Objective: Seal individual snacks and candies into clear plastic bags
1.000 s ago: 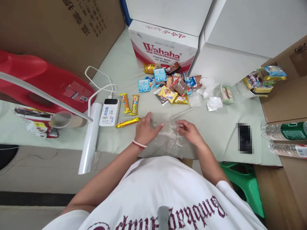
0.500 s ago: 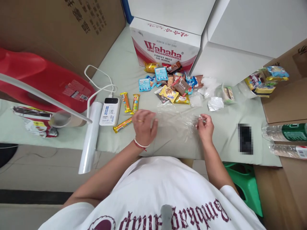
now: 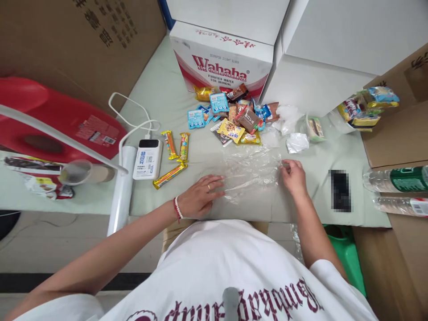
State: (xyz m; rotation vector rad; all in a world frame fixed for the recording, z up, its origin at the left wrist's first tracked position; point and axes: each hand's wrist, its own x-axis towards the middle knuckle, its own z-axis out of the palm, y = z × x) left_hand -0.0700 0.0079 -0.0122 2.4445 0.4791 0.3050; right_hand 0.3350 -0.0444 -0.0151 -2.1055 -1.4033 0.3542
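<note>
The right hand (image 3: 294, 177) has its grip pinched on the right edge of a clear plastic sheet (image 3: 250, 171), while the left hand (image 3: 199, 199) lies flat and released on its near-left part. The sheet stretches left to right between them on the counter (image 3: 310, 209). Its far edge, near the snack pile (image 3: 234, 118), is hard to trace.

Bright, even indoor light, soft shadows, wide-angle bending at edges
</note>
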